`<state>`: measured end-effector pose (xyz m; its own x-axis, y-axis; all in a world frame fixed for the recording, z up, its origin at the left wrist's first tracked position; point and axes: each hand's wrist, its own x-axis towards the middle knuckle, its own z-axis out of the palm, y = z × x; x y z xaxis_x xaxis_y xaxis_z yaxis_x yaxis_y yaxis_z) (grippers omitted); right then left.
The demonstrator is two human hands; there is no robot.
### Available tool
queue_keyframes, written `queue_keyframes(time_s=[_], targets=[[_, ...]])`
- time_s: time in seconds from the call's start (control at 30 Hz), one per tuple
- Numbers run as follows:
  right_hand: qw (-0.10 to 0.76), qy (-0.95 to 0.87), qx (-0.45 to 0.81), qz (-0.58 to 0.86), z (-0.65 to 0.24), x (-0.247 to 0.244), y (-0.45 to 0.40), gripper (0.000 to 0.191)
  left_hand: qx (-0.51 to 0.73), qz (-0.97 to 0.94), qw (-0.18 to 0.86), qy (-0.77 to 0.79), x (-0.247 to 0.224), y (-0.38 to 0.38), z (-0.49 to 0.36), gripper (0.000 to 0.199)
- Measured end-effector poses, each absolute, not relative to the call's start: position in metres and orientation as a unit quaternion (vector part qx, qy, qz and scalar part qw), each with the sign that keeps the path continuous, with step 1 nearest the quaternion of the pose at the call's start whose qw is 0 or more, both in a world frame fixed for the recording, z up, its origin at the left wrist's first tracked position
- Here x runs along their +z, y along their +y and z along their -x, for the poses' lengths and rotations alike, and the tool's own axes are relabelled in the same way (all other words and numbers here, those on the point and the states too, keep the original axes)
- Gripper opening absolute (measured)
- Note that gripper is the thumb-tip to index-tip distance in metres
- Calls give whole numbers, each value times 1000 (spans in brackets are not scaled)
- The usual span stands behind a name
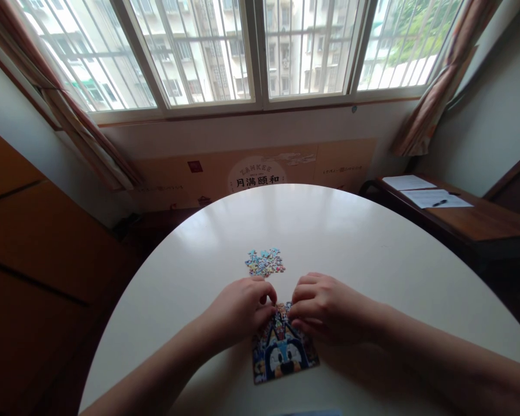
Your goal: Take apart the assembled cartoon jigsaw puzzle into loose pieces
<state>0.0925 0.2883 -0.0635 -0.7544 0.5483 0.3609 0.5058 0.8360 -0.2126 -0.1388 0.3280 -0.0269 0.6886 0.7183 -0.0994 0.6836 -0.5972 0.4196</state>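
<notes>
A partly assembled jigsaw puzzle (pixel 286 355) with a blue cartoon dog face lies on the white round table near its front. My left hand (pixel 247 306) rests at the puzzle's upper left edge, its fingers curled in a pinch; whatever is between the fingertips is too small to name. At the upper right edge is my right hand (pixel 318 306), fingers bent and pressed together, their tips touching the puzzle and partly hidden. Just beyond both hands sits a small pile of loose puzzle pieces (pixel 265 263).
The white table (pixel 329 225) has a curved far edge. To the right stands a wooden desk (pixel 481 216) with papers (pixel 435 198) and a pen. A flat bluish item (pixel 312 412) shows at the bottom edge. Behind are a cardboard panel, curtains and barred windows.
</notes>
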Motion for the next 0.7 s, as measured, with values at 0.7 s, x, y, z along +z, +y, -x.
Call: queue_keyframes(time_s=[0.7], targets=[[196,-926,5,323,-93,-62,289,21,47,-892,165,419,-29,331,144,21]])
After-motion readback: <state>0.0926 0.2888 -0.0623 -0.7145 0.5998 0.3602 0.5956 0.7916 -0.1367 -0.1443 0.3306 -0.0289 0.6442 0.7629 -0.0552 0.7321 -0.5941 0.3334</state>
